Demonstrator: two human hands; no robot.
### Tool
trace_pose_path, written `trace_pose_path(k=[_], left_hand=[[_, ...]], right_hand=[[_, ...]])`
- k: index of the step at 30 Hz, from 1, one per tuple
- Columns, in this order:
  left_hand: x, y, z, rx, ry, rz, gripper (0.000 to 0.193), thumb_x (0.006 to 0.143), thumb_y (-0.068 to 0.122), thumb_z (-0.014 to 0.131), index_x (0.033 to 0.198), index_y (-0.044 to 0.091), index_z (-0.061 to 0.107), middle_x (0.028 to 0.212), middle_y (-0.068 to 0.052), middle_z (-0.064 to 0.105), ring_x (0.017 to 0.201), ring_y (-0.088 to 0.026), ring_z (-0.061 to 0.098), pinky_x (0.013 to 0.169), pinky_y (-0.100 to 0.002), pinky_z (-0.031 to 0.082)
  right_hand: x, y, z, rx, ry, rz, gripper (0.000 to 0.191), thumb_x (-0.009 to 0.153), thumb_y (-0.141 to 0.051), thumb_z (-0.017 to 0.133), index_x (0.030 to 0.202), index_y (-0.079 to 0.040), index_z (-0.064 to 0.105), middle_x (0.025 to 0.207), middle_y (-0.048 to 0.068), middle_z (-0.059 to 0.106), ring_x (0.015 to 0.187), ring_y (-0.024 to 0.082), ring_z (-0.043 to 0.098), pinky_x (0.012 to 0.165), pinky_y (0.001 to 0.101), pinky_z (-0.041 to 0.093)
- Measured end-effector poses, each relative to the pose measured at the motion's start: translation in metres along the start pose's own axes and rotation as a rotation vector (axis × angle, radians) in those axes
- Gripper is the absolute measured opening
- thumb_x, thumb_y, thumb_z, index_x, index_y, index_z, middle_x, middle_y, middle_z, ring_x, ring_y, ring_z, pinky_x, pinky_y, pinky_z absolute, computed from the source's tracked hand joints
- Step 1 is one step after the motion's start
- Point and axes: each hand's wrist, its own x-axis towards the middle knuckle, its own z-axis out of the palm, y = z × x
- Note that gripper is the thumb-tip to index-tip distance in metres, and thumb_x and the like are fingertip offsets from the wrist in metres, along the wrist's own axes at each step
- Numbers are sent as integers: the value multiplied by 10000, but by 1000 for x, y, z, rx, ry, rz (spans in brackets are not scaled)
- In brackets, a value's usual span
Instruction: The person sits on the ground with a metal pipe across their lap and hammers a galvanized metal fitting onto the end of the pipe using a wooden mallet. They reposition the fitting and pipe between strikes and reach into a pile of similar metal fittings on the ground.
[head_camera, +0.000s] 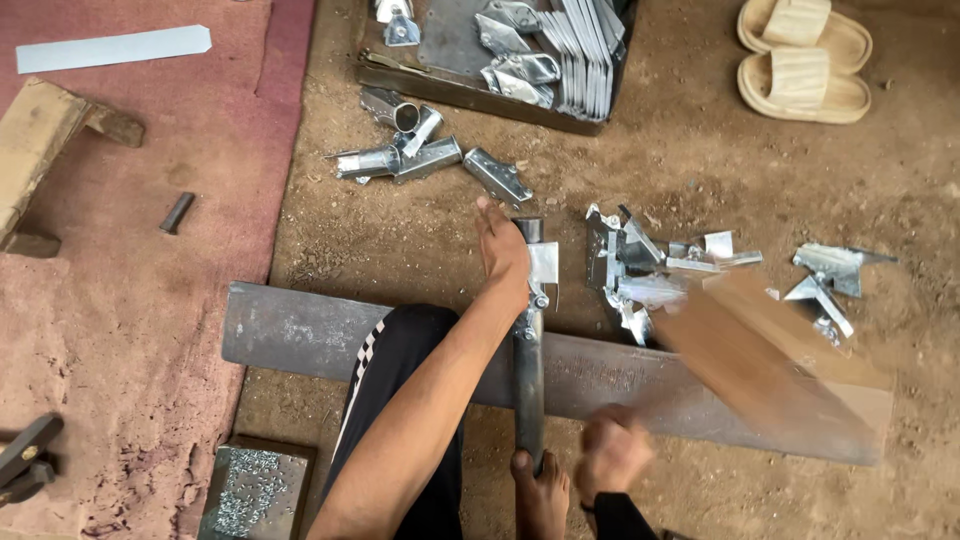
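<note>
A dark tray (480, 95) holds shiny bent-metal brackets (560, 50). Our left hand (503, 250), fingers together, presses a grey steel pipe (528, 380) pointing away across a flat steel plate (300, 330). Our right hand (612, 452) grips a blurred wooden board (770, 370).

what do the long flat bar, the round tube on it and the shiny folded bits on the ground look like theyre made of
Flat bar: likely steel, dull grey with worn, scuffed patches. Round tube: dark bare metal, probably steel, matte. Folded bits: thin sheet metal, bright silvery and reflective, maybe zinc-coated. The left hand presses one against the tube.
</note>
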Motion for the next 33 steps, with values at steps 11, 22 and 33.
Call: trace_pose_path(k=[11, 22, 33], left_hand=[[11, 4, -6, -15, -6, -78, 720, 1022, 575, 259, 1599, 145, 278, 1643, -124, 326, 1494, -332, 366, 1206, -415, 316], [10, 10, -10, 127, 64, 50, 742, 1040, 576, 235, 1496, 45, 479, 1511, -224, 516, 1404, -391, 486, 1154, -467, 377], [23, 5, -17, -21, -114, 22, 820, 1009, 683, 247, 1338, 9, 577, 1079, -190, 659, 922, -333, 661, 818, -477, 524]], right_hand=[[4, 10, 1, -694, -339, 179, 358, 1025, -355, 471, 1146, -55, 624, 492, 53, 529, 424, 172, 510, 483, 327, 434], [15, 1, 10, -342, -193, 103, 273, 1018, -307, 493, 894, -102, 625, 503, 19, 515, 371, 119, 393, 330, 299, 316], [-30, -20, 29, -660, -874, -153, 366, 1063, -293, 387, 852, -73, 589, 588, 21, 548, 434, 92, 459, 390, 281, 369]])
